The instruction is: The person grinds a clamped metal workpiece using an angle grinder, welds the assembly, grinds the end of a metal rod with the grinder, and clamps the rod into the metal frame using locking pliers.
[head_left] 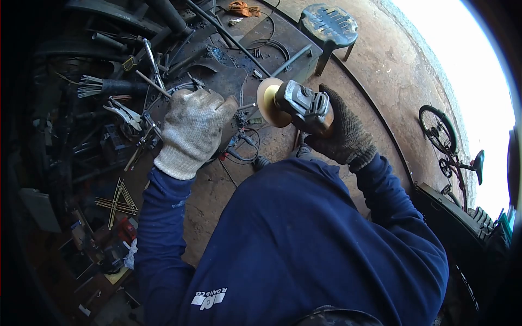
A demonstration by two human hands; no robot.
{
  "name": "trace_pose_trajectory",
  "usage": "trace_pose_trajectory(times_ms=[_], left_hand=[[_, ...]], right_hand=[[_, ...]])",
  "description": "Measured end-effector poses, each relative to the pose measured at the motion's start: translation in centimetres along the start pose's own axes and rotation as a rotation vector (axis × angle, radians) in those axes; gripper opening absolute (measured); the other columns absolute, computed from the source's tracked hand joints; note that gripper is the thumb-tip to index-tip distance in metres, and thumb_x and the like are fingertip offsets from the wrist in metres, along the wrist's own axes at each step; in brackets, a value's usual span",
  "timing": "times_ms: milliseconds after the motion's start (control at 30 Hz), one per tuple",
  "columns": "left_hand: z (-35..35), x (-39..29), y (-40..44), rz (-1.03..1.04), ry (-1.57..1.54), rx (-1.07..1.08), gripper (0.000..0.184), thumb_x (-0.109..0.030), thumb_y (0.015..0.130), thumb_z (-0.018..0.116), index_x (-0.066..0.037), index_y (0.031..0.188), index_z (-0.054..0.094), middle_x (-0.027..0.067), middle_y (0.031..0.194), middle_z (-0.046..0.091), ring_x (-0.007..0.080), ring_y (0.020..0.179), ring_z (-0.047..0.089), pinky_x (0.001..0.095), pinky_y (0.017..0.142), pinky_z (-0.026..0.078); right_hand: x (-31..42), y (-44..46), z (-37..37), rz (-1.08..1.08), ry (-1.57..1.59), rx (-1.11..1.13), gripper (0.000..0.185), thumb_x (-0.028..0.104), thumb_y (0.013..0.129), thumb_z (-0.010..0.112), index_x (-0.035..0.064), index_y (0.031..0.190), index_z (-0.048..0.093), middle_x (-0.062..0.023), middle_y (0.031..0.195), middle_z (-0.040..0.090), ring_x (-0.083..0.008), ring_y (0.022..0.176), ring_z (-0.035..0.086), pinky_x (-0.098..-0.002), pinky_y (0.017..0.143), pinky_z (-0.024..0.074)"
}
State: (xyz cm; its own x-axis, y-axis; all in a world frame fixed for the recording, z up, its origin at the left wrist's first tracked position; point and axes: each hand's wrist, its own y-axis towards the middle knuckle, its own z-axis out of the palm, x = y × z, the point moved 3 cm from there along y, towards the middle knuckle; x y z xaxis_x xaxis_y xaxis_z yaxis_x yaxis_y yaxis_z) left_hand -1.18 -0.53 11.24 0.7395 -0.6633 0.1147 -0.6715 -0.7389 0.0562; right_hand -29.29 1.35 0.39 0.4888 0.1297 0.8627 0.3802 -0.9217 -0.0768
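Note:
My left hand (pixel 194 124), in a pale, dirty work glove, is closed round a thin metal rod (pixel 153 83). The rod sticks out on both sides of the fist, its short right end pointing at the disc. In a darker glove, my right hand (pixel 346 128) grips an angle grinder (pixel 305 104) by its body. The grinder's round, yellowish disc (pixel 268 102) faces left, close to the rod's tip; I cannot tell whether they touch. Behind the left fist lies a dark metal worktable (pixel 231 80) with small scraps on it.
Locking pliers (pixel 126 114) and a bundle of rods in a tube (pixel 117 87) are at left. Brass-coloured rods (pixel 116 204) lie crossed below. A plastic stool (pixel 328 24) stands beyond the table, a bicycle (pixel 448 144) at right. Cables (pixel 274 46) curl across the table.

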Motion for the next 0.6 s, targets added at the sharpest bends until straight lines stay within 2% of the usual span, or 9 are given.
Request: trace_pose_trajectory(times_ms=[300,600], left_hand=[[0.1,0.0,0.3,0.006,-0.040,-0.016,0.022,-0.010,0.075,0.069,-0.009,0.098,0.070,0.0057,0.078,0.070,0.0244,0.073,0.069,0.0392,0.068,0.053],[-0.2,-0.1,0.3,0.030,-0.039,-0.042,0.022,-0.008,0.075,0.069,-0.008,0.097,0.070,0.0063,0.074,0.069,0.0245,0.070,0.069,0.0389,0.065,0.053]], right_hand=[[1.1,0.0,-0.5,0.050,-0.003,0.042,0.109,0.027,0.070,0.091,-0.0020,0.154,0.028,-0.0276,0.146,0.049,-0.0389,0.139,0.047,-0.0434,0.116,0.0398],[-0.3,0.0,0.3,-0.022,0.019,0.014,0.109,0.026,0.070,0.090,-0.0002,0.155,0.028,-0.0271,0.145,0.051,-0.0384,0.139,0.048,-0.0435,0.115,0.0409]])
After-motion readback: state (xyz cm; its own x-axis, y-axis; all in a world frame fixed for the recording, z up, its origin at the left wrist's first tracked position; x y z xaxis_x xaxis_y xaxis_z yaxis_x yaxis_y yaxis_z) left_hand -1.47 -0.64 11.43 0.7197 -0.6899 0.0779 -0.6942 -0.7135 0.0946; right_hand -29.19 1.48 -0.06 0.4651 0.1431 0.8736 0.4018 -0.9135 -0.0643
